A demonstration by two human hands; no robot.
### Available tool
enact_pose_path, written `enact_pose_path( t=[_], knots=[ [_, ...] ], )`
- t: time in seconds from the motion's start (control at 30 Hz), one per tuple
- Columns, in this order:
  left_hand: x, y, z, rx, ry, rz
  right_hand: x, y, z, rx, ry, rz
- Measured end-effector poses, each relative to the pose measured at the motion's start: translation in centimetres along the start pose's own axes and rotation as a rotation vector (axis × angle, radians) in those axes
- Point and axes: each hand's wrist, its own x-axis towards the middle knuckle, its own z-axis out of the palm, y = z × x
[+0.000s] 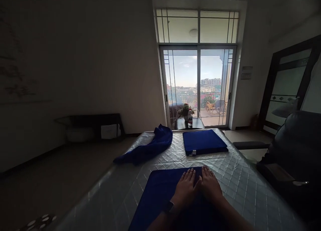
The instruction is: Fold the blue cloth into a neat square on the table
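A dark blue cloth lies flat at the near side of the table, its lower part running out of view. My left hand, with a dark watch at the wrist, rests flat on it, fingers stretched forward. Beside it my right hand also lies flat, fingertips by the cloth's far edge. The two thumbs meet or nearly meet. Farther off, a neatly folded blue cloth with a small white tag lies at the right. A crumpled blue cloth is spread loosely at the far left and hangs towards the table's left edge.
A quilted silvery cover lies over the table. Beyond it, a small dark table holds a bottle and a potted plant, before glass sliding doors. A black chair stands close on the right.
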Motion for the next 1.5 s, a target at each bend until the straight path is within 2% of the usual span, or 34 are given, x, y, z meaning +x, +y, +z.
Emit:
enact_pose_path(
  t=[0.1,0.27,0.37,0.47,0.63,0.73,0.8,0.87,0.93,1.03,1.13,1.27,1.5],
  knots=[
    [-1.7,-3.3,-1.2,0.029,0.019,-0.091,0.1,-0.3,-0.2,0.007,-0.009,0.056],
    [-5.0,-9.8,-4.0,0.165,0.072,-0.211,0.0,-0.4,-0.3,0.013,-0.018,0.044],
    [-6.6,-12.6,-5.3,0.187,0.091,-0.292,0.1,-0.3,-0.3,-0.008,-0.019,0.046],
    [-7.4,-14.5,-5.5,0.135,0.132,-0.335,0.2,-0.3,-0.2,-0.027,-0.024,0.048],
    [-7.9,-18.3,-4.6,0.116,0.185,-0.326,0.3,-0.3,-0.2,-0.057,-0.036,0.042],
    [-8.8,-21.0,-4.9,0.116,0.265,-0.35,0.5,-0.3,-0.1,-0.079,-0.043,0.031],
    [-9.3,-22.1,-5.5,0.096,0.33,-0.376,0.5,-0.2,-0.1,-0.1,-0.047,0.022],
    [-9.7,-22.2,-6.1,0.051,0.38,-0.404,0.5,-0.3,-0.1,-0.129,-0.051,0.013],
    [-9.6,-21.5,-6.5,0.006,0.409,-0.408,0.4,-0.4,-0.2,-0.156,-0.052,0.015],
    [-9.0,-19.6,-6.5,-0.021,0.42,-0.32,0.2,-0.8,-0.5,-0.181,-0.044,0.04],
    [-8.4,-18.0,-5.7,-0.008,0.334,-0.198,0.1,-1.1,-0.7,-0.185,-0.043,0.064],
    [-8.5,-16.9,-4.8,0.037,0.176,-0.167,0.3,-1.0,-0.8,-0.165,-0.083,0.07],
    [-8.9,-16.4,-5.0,0.093,0.129,-0.198,0.7,-0.3,-1.9,-0.128,-0.155,0.005]
  ],
)
